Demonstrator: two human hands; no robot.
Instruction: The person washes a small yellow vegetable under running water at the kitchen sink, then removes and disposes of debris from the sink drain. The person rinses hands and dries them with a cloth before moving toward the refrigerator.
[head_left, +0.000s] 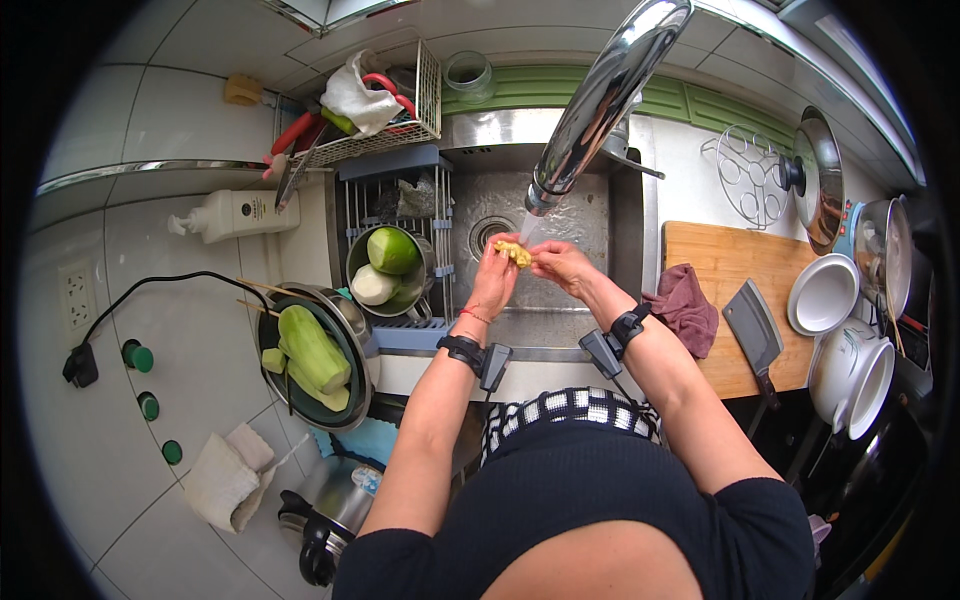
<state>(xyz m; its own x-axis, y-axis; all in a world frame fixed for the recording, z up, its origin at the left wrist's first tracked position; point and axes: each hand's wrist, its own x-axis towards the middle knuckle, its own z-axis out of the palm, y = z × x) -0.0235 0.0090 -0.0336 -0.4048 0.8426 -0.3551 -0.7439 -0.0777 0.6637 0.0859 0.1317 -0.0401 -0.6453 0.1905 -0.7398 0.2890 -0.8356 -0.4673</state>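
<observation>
Between my hands is a knobbly yellow piece that looks like ginger root (513, 253), under the running water of a chrome faucet (559, 176). My left hand (493, 274) holds it from the left, the fingers wrapped behind it. The fingertips of my right hand (564, 264) pinch at its right end. Both hands are over the stainless steel sink (559, 300), whose bottom is wet around the drain (491, 234). On the rack (442, 270) at the sink's left, a metal pot (416, 300) holds a green vegetable (393, 251) and a pale peeled one (375, 284).
To the right, a wooden cutting board (697, 244) bears a cleaver (754, 322), a maroon cloth (684, 307) and a white bowl (823, 294). Left of the sink, a bowl (360, 401) holds pale green gourd pieces (315, 349). A wire basket (429, 97) with knives stands at the back left.
</observation>
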